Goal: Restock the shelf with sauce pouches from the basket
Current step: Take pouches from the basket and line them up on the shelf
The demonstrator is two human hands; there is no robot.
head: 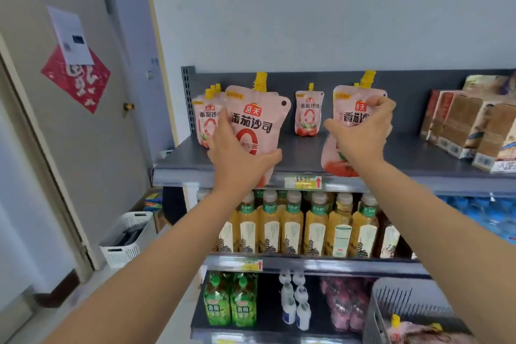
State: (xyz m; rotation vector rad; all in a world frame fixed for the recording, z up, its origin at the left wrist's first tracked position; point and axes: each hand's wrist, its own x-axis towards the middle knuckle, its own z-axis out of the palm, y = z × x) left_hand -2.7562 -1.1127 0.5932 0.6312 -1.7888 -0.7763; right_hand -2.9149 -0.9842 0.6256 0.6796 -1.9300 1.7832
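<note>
Both arms reach up to the top shelf (293,159), a dark grey board. My left hand (237,156) grips a pink sauce pouch (258,117) with a yellow cap, upright at the shelf's front edge. My right hand (363,131) grips a second pink pouch (349,109) from the front, its base at the shelf edge. A cluster of like pouches (205,117) stands behind at the far left, and one small pouch (309,113) stands alone at the back. The grey basket (399,313) sits at the lower right with more pouches (413,332) inside.
Brown boxes (469,128) fill the right of the top shelf. Yellow tea bottles (296,226) line the shelf below, with green bottles (231,301) and small white bottles (296,304) lower down. A white basket (125,240) stands on the floor by the door (55,120).
</note>
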